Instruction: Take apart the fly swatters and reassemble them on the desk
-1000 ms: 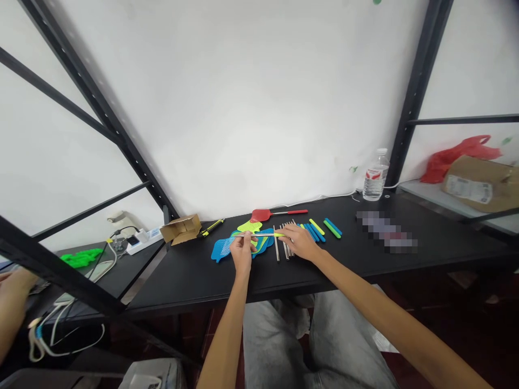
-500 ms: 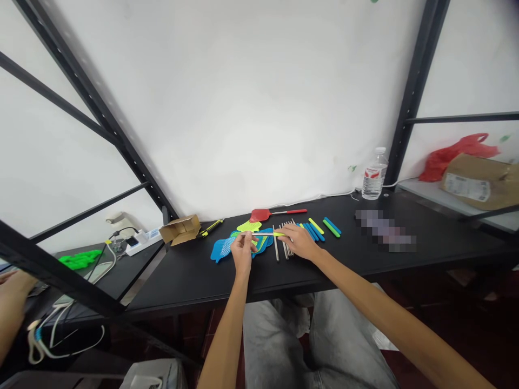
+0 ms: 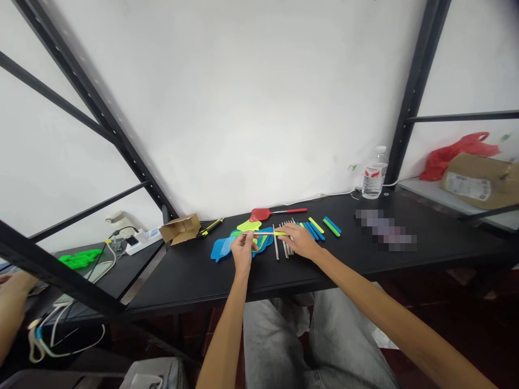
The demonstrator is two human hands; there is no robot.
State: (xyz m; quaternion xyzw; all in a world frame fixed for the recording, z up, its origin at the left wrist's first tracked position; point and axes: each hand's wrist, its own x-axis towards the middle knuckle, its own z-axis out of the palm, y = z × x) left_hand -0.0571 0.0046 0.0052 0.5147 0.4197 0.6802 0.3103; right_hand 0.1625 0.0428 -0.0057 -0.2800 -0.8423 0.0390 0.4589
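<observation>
Pinched in the fingers of my left hand [image 3: 242, 253] is a thin metal rod [image 3: 265, 233], held level above the table. My right hand [image 3: 302, 242] grips a yellow handle sleeve [image 3: 280, 234] at the rod's right end. Beneath my hands lie several fly swatter heads, among them a blue head [image 3: 221, 249] and a yellow-green head [image 3: 247, 226]. Loose metal rods [image 3: 277, 250] lie beside and partly under my right hand. Blue handle sleeves [image 3: 317, 232] and a green handle sleeve [image 3: 331, 228] are farther right. A red fly swatter [image 3: 260, 214] with rod and handle joined lies behind.
On the black table [image 3: 182, 281] stand an open cardboard box [image 3: 180, 229] and a water bottle [image 3: 373, 175]. A yellow cutter [image 3: 211, 227] lies by the box. Black shelf posts flank the table. Another person's arm [image 3: 14, 308] shows at far left.
Both hands stay almost in place, holding the rod and the yellow sleeve. Little else differs.
</observation>
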